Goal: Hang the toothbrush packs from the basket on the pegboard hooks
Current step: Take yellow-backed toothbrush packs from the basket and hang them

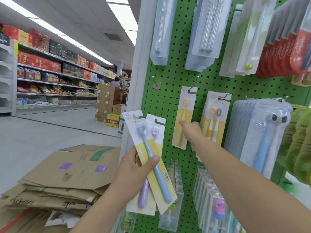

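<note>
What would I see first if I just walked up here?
Probably the bright green pegboard on the right, hung with toothbrush packs. In front of it the left hand holds a blue toothbrush pack and a purple toothbrush pack, while the right hand touches a hanging yellow toothbrush pack. Flattened cardboard boxes lie lower left.

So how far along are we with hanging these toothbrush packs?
Done: a yellow toothbrush pack hangs on a pegboard hook, and the right hand touches it. In hand: the left hand grips a blue toothbrush pack and a purple toothbrush pack behind it. Left: both need hooks; the bare hook up left looks free. The basket is out of view, so the remaining count is unknown.
</note>
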